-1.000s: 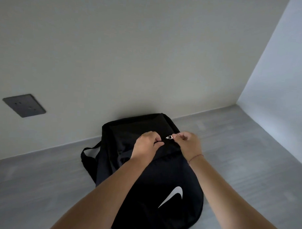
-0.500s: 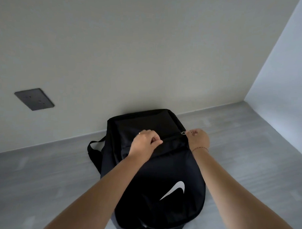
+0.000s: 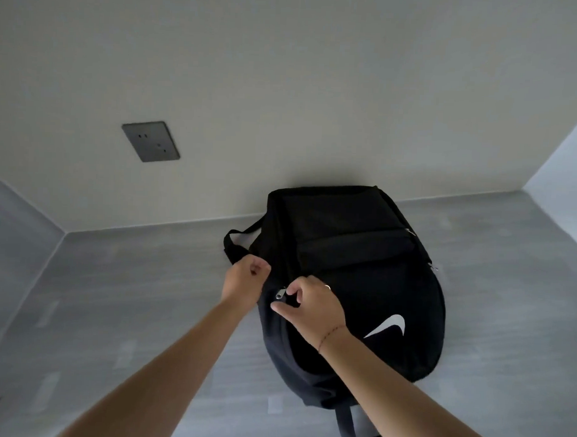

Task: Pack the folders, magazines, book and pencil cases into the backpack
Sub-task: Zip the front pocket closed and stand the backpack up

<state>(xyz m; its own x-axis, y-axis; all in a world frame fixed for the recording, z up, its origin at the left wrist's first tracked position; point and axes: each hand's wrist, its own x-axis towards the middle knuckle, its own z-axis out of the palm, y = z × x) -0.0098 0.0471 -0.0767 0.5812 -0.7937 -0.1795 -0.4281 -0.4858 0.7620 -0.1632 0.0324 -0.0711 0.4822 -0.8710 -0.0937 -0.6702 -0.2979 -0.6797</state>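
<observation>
A black backpack [image 3: 370, 286] with a white swoosh logo lies on the grey surface, its top leaning against the wall. My left hand [image 3: 246, 277] pinches the fabric at the backpack's left edge. My right hand [image 3: 313, 304] sits just to the right of it, fingers closed around a silver zipper pull [image 3: 279, 294] on the left side. Two more silver pulls show at the bag's right edge. No folders, magazines, book or pencil cases are in view.
A dark wall socket [image 3: 151, 141] is set in the beige wall behind, up and left of the bag. The grey wood-grain surface [image 3: 130, 311] runs into corners at left and right. A shoulder strap [image 3: 237, 241] loops out at the bag's upper left.
Both hands moved from the top front zipper to the backpack's left side. My right hand left the right end of that zipper and took a pull on the left edge. The view shifted left.
</observation>
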